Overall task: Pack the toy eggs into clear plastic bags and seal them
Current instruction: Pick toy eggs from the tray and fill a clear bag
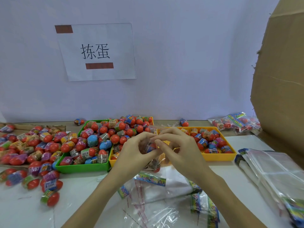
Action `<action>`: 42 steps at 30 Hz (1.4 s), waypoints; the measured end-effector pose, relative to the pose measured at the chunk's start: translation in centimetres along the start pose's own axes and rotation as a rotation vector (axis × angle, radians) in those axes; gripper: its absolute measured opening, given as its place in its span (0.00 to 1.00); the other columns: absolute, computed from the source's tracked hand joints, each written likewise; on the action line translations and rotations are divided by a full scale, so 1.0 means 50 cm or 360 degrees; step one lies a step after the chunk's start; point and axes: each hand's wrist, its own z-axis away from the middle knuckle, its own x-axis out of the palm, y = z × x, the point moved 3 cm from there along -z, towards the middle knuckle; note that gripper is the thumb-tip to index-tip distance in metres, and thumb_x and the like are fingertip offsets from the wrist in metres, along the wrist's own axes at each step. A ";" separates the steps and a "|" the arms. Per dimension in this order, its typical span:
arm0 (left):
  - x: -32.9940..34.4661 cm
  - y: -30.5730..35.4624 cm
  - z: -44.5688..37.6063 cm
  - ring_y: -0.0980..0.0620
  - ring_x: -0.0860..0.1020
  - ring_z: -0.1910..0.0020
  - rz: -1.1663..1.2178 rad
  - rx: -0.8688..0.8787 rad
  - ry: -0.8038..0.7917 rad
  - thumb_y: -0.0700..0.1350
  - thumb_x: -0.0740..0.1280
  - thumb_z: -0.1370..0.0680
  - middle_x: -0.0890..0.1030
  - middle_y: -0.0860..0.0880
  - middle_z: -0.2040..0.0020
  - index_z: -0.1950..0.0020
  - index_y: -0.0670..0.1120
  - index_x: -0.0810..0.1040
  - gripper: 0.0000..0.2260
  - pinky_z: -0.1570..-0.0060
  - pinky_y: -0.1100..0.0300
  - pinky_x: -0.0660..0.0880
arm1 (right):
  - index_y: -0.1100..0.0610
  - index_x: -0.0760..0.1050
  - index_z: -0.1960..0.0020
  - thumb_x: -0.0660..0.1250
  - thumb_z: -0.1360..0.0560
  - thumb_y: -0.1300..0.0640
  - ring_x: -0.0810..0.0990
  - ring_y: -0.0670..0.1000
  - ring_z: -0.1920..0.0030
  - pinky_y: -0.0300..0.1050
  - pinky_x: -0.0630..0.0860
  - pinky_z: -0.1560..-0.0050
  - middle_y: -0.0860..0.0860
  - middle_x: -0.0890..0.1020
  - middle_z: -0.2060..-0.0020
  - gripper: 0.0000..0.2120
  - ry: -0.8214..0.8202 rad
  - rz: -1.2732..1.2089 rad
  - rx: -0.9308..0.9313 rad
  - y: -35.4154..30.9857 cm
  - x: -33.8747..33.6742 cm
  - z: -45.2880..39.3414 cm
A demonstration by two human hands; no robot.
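Observation:
My left hand (136, 148) and my right hand (179, 147) meet above the table's middle, both pinching the top of a clear plastic bag (150, 149) held between them. Red toy eggs with coloured wrappers show through the bag, which hangs down in front of the trays. A green tray (82, 167) is heaped with toy eggs (105, 134). One yellow tray (218, 157) at the right holds several eggs, and another yellow tray (113, 162) lies partly behind my hands. More loose eggs (41, 145) cover the table at the left.
Empty clear bags with colourful header cards (158, 195) lie in a loose pile in front of me. A stack of new bags (271, 170) sits at the right. Packed bags (235, 122) rest at the back right beside a tall cardboard box (279, 79). A paper sign (97, 51) hangs on the wall.

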 end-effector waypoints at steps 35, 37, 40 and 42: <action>-0.007 -0.003 -0.001 0.53 0.88 0.55 -0.0038 -0.0180 0.0099 0.47 0.76 0.22 0.88 0.55 0.52 0.41 0.49 0.84 0.10 0.44 0.50 0.84 | 0.47 0.80 0.37 0.65 0.17 0.60 0.74 0.51 0.39 0.44 0.71 0.39 0.49 0.78 0.42 0.13 0.0021 0.0939 0.0463 0.116 -0.073 -0.009; -0.007 -0.003 -0.001 0.54 0.88 0.55 -0.0050 -0.0180 0.0088 0.48 0.76 0.22 0.88 0.55 0.52 0.41 0.50 0.84 0.10 0.44 0.51 0.84 | 0.47 0.80 0.37 0.68 0.17 0.59 0.78 0.48 0.41 0.39 0.74 0.44 0.48 0.81 0.42 0.12 0.0193 0.0663 0.0400 0.091 -0.077 -0.014; -0.007 -0.003 0.000 0.55 0.87 0.54 -0.0053 -0.0175 0.0073 0.49 0.77 0.22 0.88 0.57 0.52 0.42 0.51 0.84 0.10 0.44 0.52 0.84 | 0.45 0.78 0.32 0.70 0.18 0.57 0.84 0.46 0.48 0.37 0.80 0.51 0.47 0.86 0.47 0.16 0.0349 -0.0063 0.0316 0.041 -0.079 -0.019; -0.005 -0.004 0.000 0.58 0.86 0.50 -0.0054 -0.0174 0.0053 0.50 0.77 0.22 0.88 0.58 0.51 0.42 0.52 0.83 0.10 0.43 0.54 0.83 | 0.43 0.78 0.30 0.71 0.18 0.53 0.87 0.47 0.54 0.37 0.79 0.61 0.48 0.87 0.46 0.17 0.0337 -0.0483 0.0340 0.009 -0.077 -0.020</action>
